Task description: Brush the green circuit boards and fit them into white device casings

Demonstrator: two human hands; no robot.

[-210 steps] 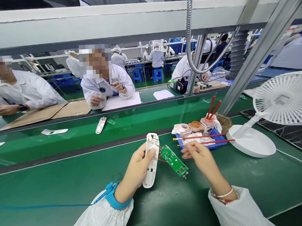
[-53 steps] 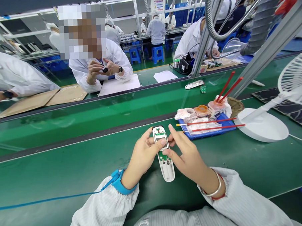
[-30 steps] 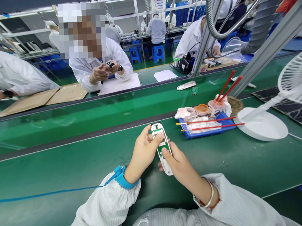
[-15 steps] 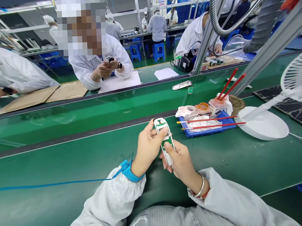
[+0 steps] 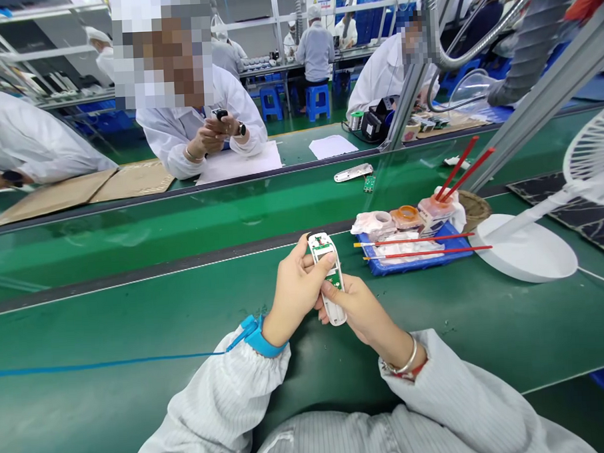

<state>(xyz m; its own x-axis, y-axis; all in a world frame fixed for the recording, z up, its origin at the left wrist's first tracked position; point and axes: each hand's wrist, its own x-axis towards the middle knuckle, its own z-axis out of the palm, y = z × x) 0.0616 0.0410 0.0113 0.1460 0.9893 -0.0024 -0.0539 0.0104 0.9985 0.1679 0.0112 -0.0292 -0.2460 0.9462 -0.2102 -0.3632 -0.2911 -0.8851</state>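
Observation:
A long white plastic shell (image 5: 327, 279) with a green circuit board (image 5: 334, 279) seated inside it is held upright over the green bench. My left hand (image 5: 293, 295) wraps round its left side, thumb pressing on the board near the top. My right hand (image 5: 356, 309) cups the lower end from beneath, thumb resting on the board's lower part. A blue wrist strap (image 5: 254, 335) with a blue cord sits on my left wrist, and a bracelet is on my right.
A blue tray (image 5: 416, 256) with tape rolls, a cup and red sticks lies to the right, beside a white fan base (image 5: 528, 251). On the moving belt behind lie another white shell (image 5: 352, 173) and a small board. Across the belt, persons in white coats work.
The loose wired board has been set into the shell. My right hand slid down from the board's top to the shell's lower end. The shell on the belt drifted left.

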